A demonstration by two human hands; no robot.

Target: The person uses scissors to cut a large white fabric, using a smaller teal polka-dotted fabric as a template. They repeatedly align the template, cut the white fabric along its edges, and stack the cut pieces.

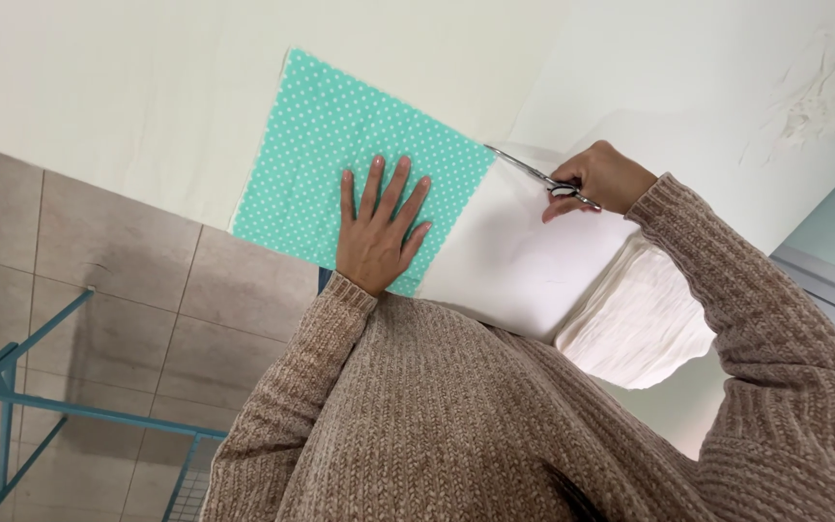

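One dotted teal cloth under flat open left hand; right hand grips one scissors, seemingly cutting.

Our right hand hides the scissors' handles. At five o'clock our sleeve covers part of the white stack. At eight o'clock the picture's edge cuts the blue frame.

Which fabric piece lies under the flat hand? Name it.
The teal white-dotted fabric; the left hand presses it flat. The plain white fabric beside it carries no pattern.
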